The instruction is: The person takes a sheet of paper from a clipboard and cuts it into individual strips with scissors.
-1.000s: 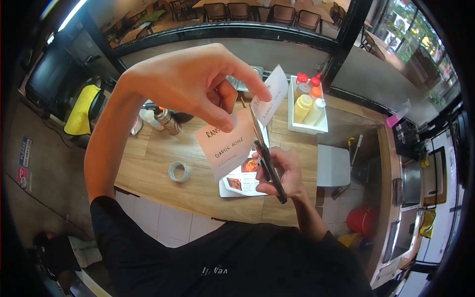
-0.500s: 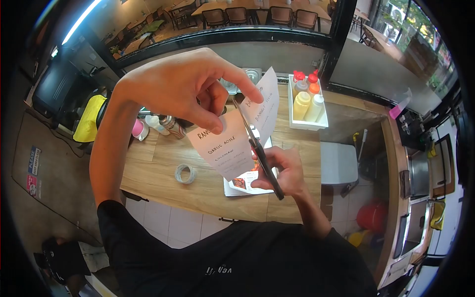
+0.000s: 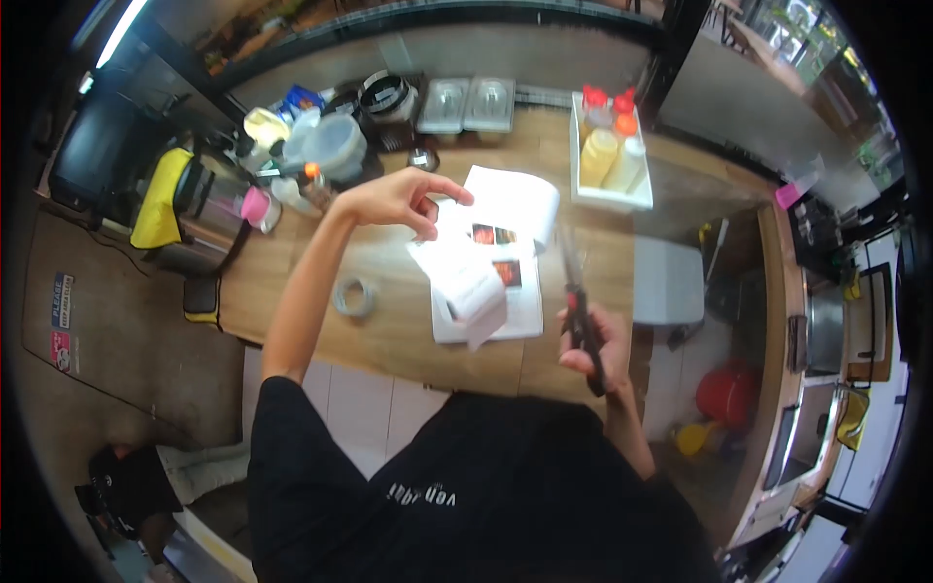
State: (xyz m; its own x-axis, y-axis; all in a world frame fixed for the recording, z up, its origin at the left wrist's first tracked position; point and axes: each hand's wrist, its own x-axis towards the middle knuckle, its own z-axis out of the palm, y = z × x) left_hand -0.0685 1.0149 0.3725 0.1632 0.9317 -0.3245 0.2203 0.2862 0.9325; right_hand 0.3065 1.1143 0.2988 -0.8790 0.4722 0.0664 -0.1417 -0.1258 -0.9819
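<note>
My left hand [image 3: 403,202] pinches paper over the table. One white sheet [image 3: 515,199] curls to the right of its fingertips, and another piece [image 3: 465,282] hangs lower, its writing blurred. In my right hand [image 3: 601,342] are dark scissors [image 3: 581,325], held upright to the right of the paper and apart from it. Beneath the paper lies a printed menu [image 3: 525,306] with food photos. A roll of clear tape [image 3: 354,296] rests on the wooden table [image 3: 389,335] to the left.
A white tray [image 3: 610,199] of sauce bottles stands at the back right. Metal pans [image 3: 466,105], a black container [image 3: 389,97] and clear tubs [image 3: 335,146] line the back. A pink-lidded cup [image 3: 259,207] stands left. Another person [image 3: 131,486] is at the lower left.
My left hand has moved lower and closer to my body with the paper. The scissors have moved right, out of the paper. The paper pieces have swung and curled.
</note>
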